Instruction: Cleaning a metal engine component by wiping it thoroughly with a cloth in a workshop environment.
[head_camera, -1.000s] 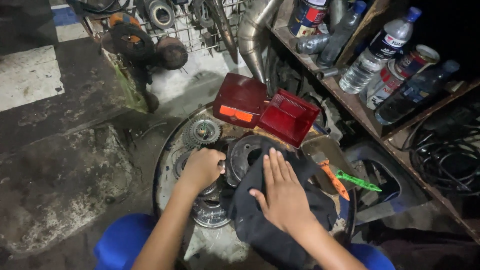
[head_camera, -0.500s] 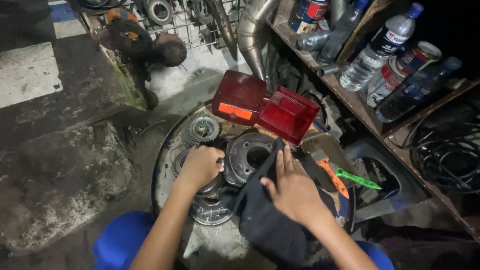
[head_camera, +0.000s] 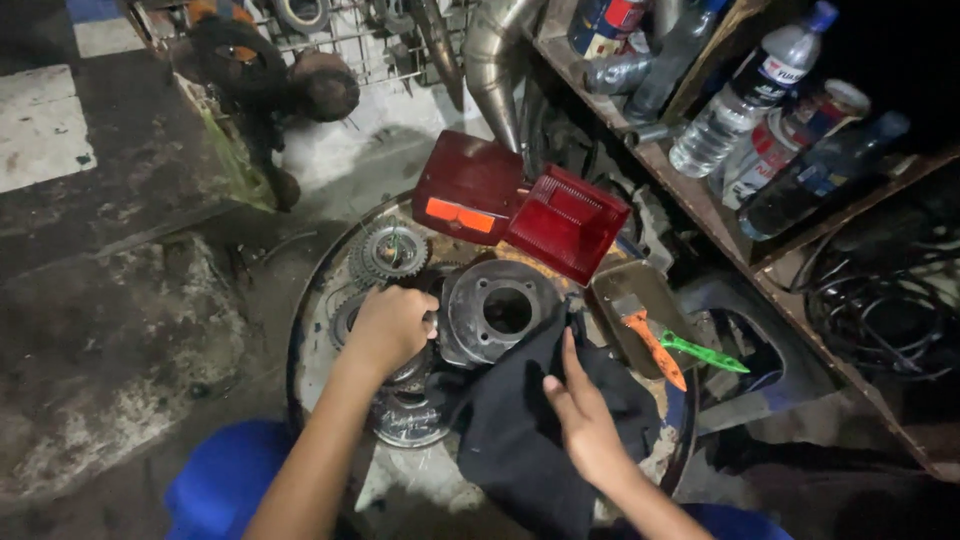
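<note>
Gripping the left edge of a round grey metal hub (head_camera: 495, 312), the left hand (head_camera: 388, 328) is curled into a loose fist, knuckles up, fingers folded down over the part's rim. The hub lies flat on a round drum-top work surface (head_camera: 330, 262), its central hole facing up, just right of that hand and touching it. The left forearm runs up from the lower left of the head view, bare, angled toward the hub.

On the other side, the right hand (head_camera: 580, 420) rests palm-down on a black cloth (head_camera: 525, 430), fingers held together and stretched toward the hub, the fingertips (head_camera: 567, 340) reaching the cloth's upper edge right beside the hub's lower right rim. The cloth drapes from that rim down over the near edge of the work surface. Whether the thumb pinches the cloth cannot be told; it lies against the fabric at the hand's left side.

Around the hub: a toothed gear (head_camera: 392, 250) lies beyond the left hand, and another flat metal disc (head_camera: 410, 420) sits near the left wrist, partly under the forearm. Two red lamp lenses (head_camera: 520, 205) stand behind the hub. To the right, a small metal tray (head_camera: 625, 290) holds an orange-handled brush (head_camera: 655, 345) and a green tool (head_camera: 705, 352). Plastic bottles (head_camera: 745, 100) stand on a shelf at the upper right.
</note>
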